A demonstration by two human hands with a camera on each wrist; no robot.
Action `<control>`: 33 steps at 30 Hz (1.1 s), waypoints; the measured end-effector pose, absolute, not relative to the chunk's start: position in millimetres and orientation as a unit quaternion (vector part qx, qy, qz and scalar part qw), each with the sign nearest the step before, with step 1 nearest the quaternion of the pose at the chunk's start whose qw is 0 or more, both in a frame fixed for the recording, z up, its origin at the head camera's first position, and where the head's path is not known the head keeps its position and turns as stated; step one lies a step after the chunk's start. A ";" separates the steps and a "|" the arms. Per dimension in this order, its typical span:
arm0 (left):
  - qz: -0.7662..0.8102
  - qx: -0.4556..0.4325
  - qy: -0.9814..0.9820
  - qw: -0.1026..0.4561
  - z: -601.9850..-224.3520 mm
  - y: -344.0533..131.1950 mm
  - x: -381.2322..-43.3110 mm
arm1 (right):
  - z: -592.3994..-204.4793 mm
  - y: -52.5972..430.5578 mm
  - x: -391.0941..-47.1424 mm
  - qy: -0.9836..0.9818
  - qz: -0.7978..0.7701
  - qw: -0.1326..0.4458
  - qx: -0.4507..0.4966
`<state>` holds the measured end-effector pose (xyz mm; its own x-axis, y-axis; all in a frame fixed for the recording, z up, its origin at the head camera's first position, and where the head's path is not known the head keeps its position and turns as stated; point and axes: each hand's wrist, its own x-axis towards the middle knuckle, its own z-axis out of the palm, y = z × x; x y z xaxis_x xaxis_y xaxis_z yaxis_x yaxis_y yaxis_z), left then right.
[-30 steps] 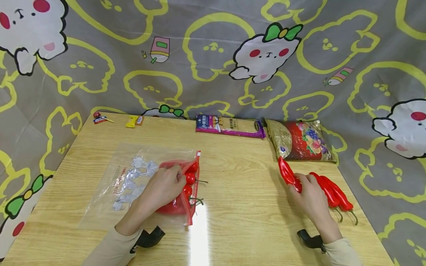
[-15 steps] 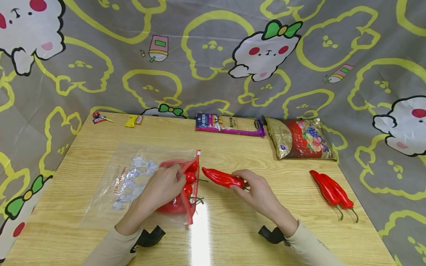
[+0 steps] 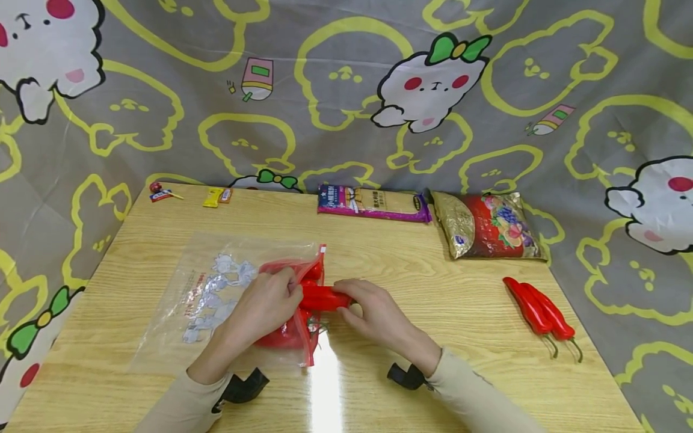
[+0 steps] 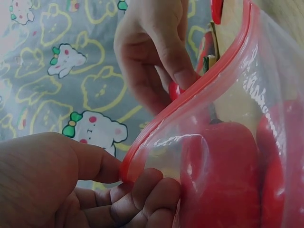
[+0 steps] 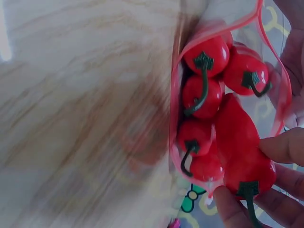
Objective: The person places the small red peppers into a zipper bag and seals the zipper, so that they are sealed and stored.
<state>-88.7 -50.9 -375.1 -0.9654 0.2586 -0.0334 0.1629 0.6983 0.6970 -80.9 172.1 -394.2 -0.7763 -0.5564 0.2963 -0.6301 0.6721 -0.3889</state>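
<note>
You are pinching the red zip edge of a clear zip bag (image 3: 168, 300) with your left hand (image 3: 265, 304), its fingers curling in. Your right hand (image 3: 376, 308) is gripping a long red pepper (image 5: 240, 142) near its stem end, thumb opposing fingers. The pepper is lying through the bag's mouth, tip inside, stem end outside; its glossy skin is catching light, its body is tapering tipward, and a dark green stem (image 5: 250, 204) is extending from a squarish cap. Inside, shorter red peppers (image 5: 206, 57) are turning green stems toward the opening. Two slender red peppers (image 3: 533, 310) are resting on the table (image 3: 433, 361) to your right.
</note>
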 end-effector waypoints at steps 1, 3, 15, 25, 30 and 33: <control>0.371 0.115 0.919 0.065 -375.0 -50.8 -88.5 | -395.3 170.0 -81.4 -0.911 0.240 0.075 0.327; 0.369 0.118 0.920 0.063 -375.0 -50.5 -88.3 | -397.2 165.7 -82.3 -0.909 0.244 0.069 0.330; 0.357 0.134 0.924 0.033 -376.6 -52.6 -89.3 | -408.0 137.4 -88.2 -0.888 0.290 0.081 0.349; 0.362 0.130 0.922 0.034 -373.2 -53.1 -88.7 | -409.4 127.7 -91.3 -0.893 0.266 0.068 0.357; 0.363 0.128 0.922 0.036 -372.7 -53.0 -88.7 | -411.7 125.3 -90.9 -0.900 0.222 0.060 0.371; 0.362 0.126 0.923 0.042 -372.7 -52.8 -88.2 | -413.7 125.4 -89.8 -0.903 0.207 0.055 0.372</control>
<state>-88.2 -52.8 -372.7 -0.9646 0.2633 0.0149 0.2031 0.7056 0.6789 -89.8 125.4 -413.7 -0.7170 -0.6494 0.2533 -0.6948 0.6371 -0.3337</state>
